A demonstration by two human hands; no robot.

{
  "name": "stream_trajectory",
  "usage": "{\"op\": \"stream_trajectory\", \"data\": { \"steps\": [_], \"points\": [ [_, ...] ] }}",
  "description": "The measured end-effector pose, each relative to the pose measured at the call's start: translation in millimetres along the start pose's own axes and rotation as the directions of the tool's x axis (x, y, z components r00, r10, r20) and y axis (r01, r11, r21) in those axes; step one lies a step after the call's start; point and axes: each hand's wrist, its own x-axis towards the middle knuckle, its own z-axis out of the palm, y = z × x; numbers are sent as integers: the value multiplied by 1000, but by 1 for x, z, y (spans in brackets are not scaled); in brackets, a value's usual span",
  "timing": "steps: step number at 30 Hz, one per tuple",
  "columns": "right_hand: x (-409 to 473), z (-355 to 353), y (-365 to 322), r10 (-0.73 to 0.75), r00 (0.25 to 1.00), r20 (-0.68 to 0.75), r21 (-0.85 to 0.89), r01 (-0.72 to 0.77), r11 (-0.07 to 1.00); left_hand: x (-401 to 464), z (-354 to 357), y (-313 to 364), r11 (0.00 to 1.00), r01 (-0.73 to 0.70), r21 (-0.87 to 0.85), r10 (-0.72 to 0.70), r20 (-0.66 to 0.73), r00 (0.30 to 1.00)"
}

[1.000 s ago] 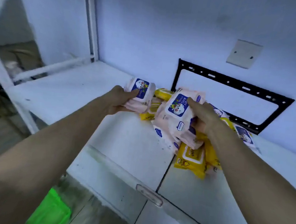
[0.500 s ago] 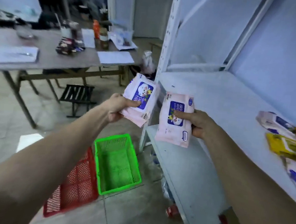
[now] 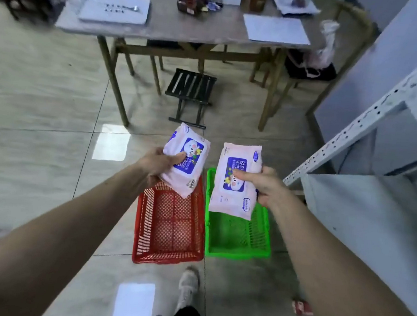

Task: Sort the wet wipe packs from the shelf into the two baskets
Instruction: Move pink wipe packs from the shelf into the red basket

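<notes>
Head view, looking down at the tiled floor (image 3: 39, 119). Left hand (image 3: 159, 164) out front, grip clenched on a pink wet wipe pack (image 3: 187, 160), thumb laid across its blue label; pack tilted, held in the air above the far end of the red basket (image 3: 168, 233). Possibly more than one pack in that hand; cannot tell. Right hand (image 3: 263, 186) beside it, grip clenched on a second pink wet wipe pack (image 3: 235, 184), long side hanging down, thumb pressed on the label; held in the air above the far end of the green basket (image 3: 239, 235). Two packs apart, not touching. Baskets side by side on the floor, red at left, green at right, touching or nearly so, nothing visible inside either. White shelf (image 3: 365, 225) at right, just beside the green basket. Beyond the baskets, a folding stool (image 3: 191, 94) under a worktop (image 3: 190, 27) strewn with papers. Shoe (image 3: 187, 287) near the red basket's close edge.
</notes>
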Motion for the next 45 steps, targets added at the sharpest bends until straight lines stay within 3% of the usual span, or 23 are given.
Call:
{"op": "stream_trajectory", "data": {
  "steps": [7,13,20,24,27,29,30,33,36,38,43,45],
  "points": [
    [141,61,59,114,993,29,-138,-109,984,109,-71,-76,987,157,-30,-160,-147,976],
    [266,110,164,145,989,-35,-160,-149,976,214,-113,-187,958,277,-70,-286,-242,927],
    [419,139,344,180,967,-179,-251,-222,942,352,-140,-375,885,422,197,-280,-499,820],
    [488,151,417,192,964,-186,-264,-237,935,419,-153,-455,898,412,153,-277,-531,801],
    [532,162,446,188,971,-149,-259,-221,940,456,-160,-486,944,328,29,-276,-474,836],
    [554,169,460,118,979,-167,-394,-176,902,473,-162,-499,944,311,113,-220,-488,845],
    [560,171,465,67,980,-186,-515,-155,843,479,-161,-505,913,328,241,-165,-519,839],
    [556,175,480,-57,982,-179,-741,-97,664,477,-154,-526,687,342,641,51,-513,857],
    [538,171,482,-67,991,-115,-803,-53,593,457,-146,-532,508,286,812,157,-414,897],
    [518,164,468,-53,994,-94,-825,-48,564,440,-143,-521,381,294,877,152,-373,915],
    [428,142,389,-54,998,-30,-888,-1,459,373,-135,-439,252,264,931,-6,-271,963],
    [381,131,345,-62,998,16,-891,42,451,335,-126,-395,244,240,940,-67,-231,971]
  ]
}}
